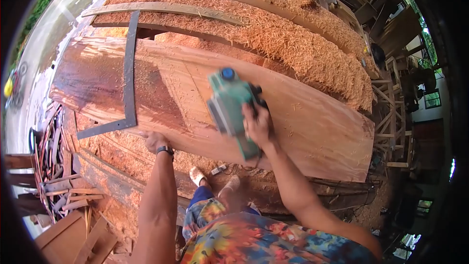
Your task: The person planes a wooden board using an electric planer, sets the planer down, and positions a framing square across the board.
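A green electric planer (233, 102) with a blue knob rests on a wide wooden slab (312, 122), slightly blurred. My right hand (257, 126) is wrapped around its handle. At the slab's near edge, my left hand (156, 142) grips the wood with curled fingers, a dark band on its wrist. Just beyond that hand, a dark metal framing square (130, 68) lies across the slab, its short arm sticking out past the near edge. The slab is rough and dark brown toward the left, paler and smoother toward the right.
Deep wood shavings (293, 34) heap behind the slab, with a narrow board (166, 8) on them. Scrap offcuts (73, 193) pile up at lower left. My feet in light clogs (197, 176) stand below the near edge. Wooden frames (393, 112) stand at right.
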Tool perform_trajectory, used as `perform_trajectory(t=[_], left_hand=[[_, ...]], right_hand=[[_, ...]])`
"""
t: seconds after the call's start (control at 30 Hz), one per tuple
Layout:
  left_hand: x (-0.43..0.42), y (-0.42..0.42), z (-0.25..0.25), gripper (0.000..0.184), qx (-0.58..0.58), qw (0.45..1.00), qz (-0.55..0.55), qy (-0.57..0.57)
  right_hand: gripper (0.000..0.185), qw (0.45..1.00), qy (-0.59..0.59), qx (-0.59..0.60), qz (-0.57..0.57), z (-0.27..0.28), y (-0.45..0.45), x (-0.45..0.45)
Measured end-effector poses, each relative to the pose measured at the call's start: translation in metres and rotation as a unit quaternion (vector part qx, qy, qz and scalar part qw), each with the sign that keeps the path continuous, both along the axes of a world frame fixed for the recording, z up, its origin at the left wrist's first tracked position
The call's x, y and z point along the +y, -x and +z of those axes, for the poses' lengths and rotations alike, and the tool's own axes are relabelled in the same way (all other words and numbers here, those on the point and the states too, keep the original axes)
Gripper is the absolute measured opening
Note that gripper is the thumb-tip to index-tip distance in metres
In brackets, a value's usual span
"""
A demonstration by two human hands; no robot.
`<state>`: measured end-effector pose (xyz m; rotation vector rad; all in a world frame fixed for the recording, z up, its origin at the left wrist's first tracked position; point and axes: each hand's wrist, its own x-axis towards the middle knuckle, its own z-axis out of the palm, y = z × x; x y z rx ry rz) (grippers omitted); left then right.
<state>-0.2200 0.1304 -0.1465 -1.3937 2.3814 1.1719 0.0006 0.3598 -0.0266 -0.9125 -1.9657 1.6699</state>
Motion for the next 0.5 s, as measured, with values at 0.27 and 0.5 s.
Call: perform_trajectory(t=[0.27,0.5], left_hand=[[-0.004,0.008,-0.013,0.092,-0.023,0.999,0.017,-0.035],[0.004,-0.004,0.018,0.097,0.0,1.0,0.009,-0.019]], right_hand=[[0.06,0.999,0.039,-0.026,0.002,0.018,0.166,0.079],[0.045,0.997,0.074,-0.004,0.012,0.013,0.034,0.013]])
